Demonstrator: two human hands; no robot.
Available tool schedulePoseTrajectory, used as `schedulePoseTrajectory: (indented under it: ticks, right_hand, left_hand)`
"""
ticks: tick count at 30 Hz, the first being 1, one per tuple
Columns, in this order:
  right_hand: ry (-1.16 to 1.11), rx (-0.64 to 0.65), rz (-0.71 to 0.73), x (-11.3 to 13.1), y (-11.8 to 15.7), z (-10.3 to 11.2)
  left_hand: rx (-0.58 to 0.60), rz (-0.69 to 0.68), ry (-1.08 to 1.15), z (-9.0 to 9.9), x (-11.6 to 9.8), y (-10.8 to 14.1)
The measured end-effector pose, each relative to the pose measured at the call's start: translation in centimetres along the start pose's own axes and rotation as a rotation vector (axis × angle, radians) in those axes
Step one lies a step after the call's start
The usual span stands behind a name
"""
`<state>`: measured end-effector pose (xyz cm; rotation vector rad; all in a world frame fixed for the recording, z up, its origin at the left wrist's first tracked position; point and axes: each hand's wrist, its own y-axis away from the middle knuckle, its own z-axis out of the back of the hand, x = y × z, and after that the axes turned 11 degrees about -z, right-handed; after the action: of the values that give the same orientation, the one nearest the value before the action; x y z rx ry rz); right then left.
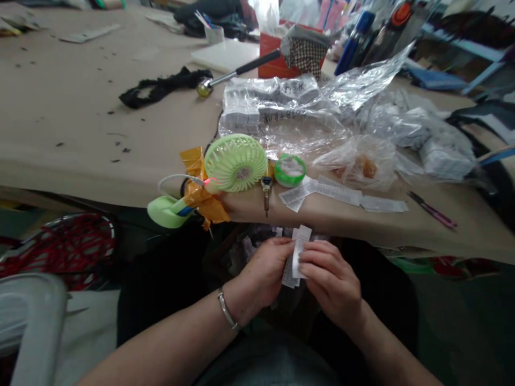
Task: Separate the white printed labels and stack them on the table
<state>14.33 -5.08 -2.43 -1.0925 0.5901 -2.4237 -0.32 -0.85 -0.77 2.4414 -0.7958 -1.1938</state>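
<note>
My left hand (pixel 263 271), with a metal bangle (pixel 227 309) on its wrist, is closed on a small stack of printed paper labels (pixel 290 271). The fingers of my right hand (pixel 332 276) are closed on the right side of the same labels, where a white strip curves up. Both hands are above my lap, just below the table edge. On the table above them lies a row of similar printed labels (pixel 338 192). A small green round tub (pixel 289 170) with white contents stands beside a pointed tool (pixel 266 195).
A green fan (pixel 236 163) is fixed at the table edge with brown tape (pixel 207 203). Clear plastic bags (pixel 281 115) hold stacked labels. Pink-handled tweezers or a cutter (pixel 432 210) lie at right. A hammer (pixel 237 72) and black cloth (pixel 161 88) lie farther back.
</note>
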Motion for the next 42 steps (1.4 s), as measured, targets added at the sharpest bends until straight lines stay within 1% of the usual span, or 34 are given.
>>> schedulePoseTrajectory:
  ticks: [2,5,8,12,16,18,19,20,21,23,24,25,26,27,28,29,32,35,38,40,42]
  right_hand:
    - [0.013,0.059,0.062,0.6,0.2,-1.5]
    - [0.054,0.074,0.074,0.4,0.2,-2.3]
    - [0.064,0.088,0.086,0.1,-0.1,-2.2]
    - [0.081,0.092,0.067,0.2,-0.3,-2.2]
    - [0.074,0.126,0.049,0.4,0.0,-2.2]
    - [0.033,0.146,0.021,0.5,0.1,-2.0]
    - [-0.009,0.139,-0.017,0.5,0.1,-1.9]
    - [-0.063,0.107,-0.086,0.5,0.1,-1.8]
    - [-0.126,0.051,-0.183,0.4,0.0,-1.6]
    - [-0.263,-0.067,-0.444,0.0,-0.4,-1.5]
    - [-0.335,-0.090,-0.579,-0.2,-0.7,-1.5]
    - [-0.410,-0.072,-0.695,-0.4,-1.0,-1.6]
    - [-0.486,-0.022,-0.782,-0.6,-1.3,-1.7]
    - [-0.563,0.041,-0.838,-0.8,-1.6,-1.9]
    - [-0.636,0.089,-0.870,-0.9,-1.8,-2.0]
    - [-0.701,0.111,-0.884,-0.9,-1.9,-2.2]
    - [-0.801,0.088,-0.913,-0.6,-1.9,-2.7]
    - [-0.758,0.095,-0.907,-0.1,-1.7,-2.9]
    - [-0.715,0.124,-0.866,0.0,-1.4,-3.1]
    - [-0.744,0.175,-0.883,-0.2,-1.3,-3.1]
    - [-0.818,0.277,-0.913,-0.6,-1.2,-3.0]
  left_hand:
    - [-0.029,-0.050,0.044,0.4,0.1,0.0]
    - [-0.079,-0.076,0.056,0.7,0.0,0.0]
    - [-0.074,-0.088,0.089,0.9,0.0,0.1]
    - [-0.034,-0.107,0.113,1.0,0.2,0.0]
    - [-0.006,-0.089,0.090,1.3,0.4,0.0]
    - [-0.004,-0.088,0.063,1.4,0.2,0.1]
    - [-0.003,-0.089,0.049,1.4,0.1,0.2]
    - [-0.002,-0.081,0.030,1.3,0.0,0.4]
    - [-0.001,-0.062,0.003,1.2,-0.2,0.5]
    - [0.001,-0.011,-0.071,1.0,-0.4,0.9]
    - [0.002,0.014,-0.108,0.9,-0.5,1.2]
    - [0.006,0.029,-0.137,0.8,-0.6,1.4]
    - [0.018,0.031,-0.153,0.7,-0.7,1.6]
    - [0.036,0.026,-0.161,0.7,-0.7,1.8]
    - [0.058,0.019,-0.160,0.7,-0.6,2.0]
    - [0.082,0.016,-0.154,0.8,-0.6,2.1]
    - [0.173,0.033,-0.126,1.3,-0.5,2.2]
    - [0.267,0.105,-0.084,2.2,-0.3,2.0]
    - [0.305,0.164,-0.031,3.0,-0.3,1.8]
    - [0.313,0.177,-0.004,3.3,-0.4,1.8]
    - [0.340,0.183,0.004,3.5,-0.5,1.9]
